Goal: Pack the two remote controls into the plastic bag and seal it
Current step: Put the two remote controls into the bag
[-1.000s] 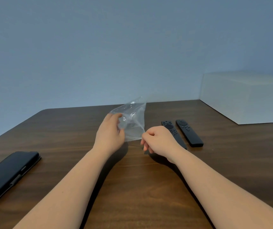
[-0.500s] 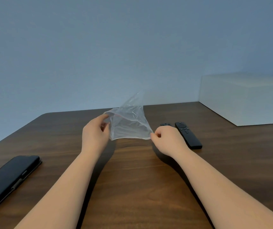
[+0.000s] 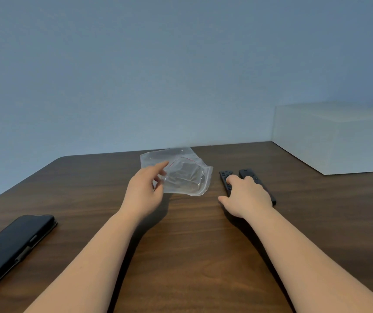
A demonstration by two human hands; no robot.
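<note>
A clear plastic zip bag (image 3: 182, 177) with a thin red seal line hangs just above the brown table (image 3: 192, 249), its mouth gaping. My left hand (image 3: 143, 190) pinches the bag's left edge between thumb and fingers. Two black remote controls lie side by side to the right of the bag, the left one (image 3: 225, 175) and the right one (image 3: 248, 173). My right hand (image 3: 246, 196) rests flat on top of both, thumb spread to the left, and hides their near ends. Neither remote is lifted.
A black phone in a case (image 3: 11, 245) lies near the table's left edge. A large white box (image 3: 336, 136) stands at the back right corner, behind the remotes. A plain blue-grey wall runs along the table's far edge.
My right hand has let go of the bag's right corner and moved right onto the remotes. The bag, now held only by my left hand, has swung flatter with its mouth gaping.
</note>
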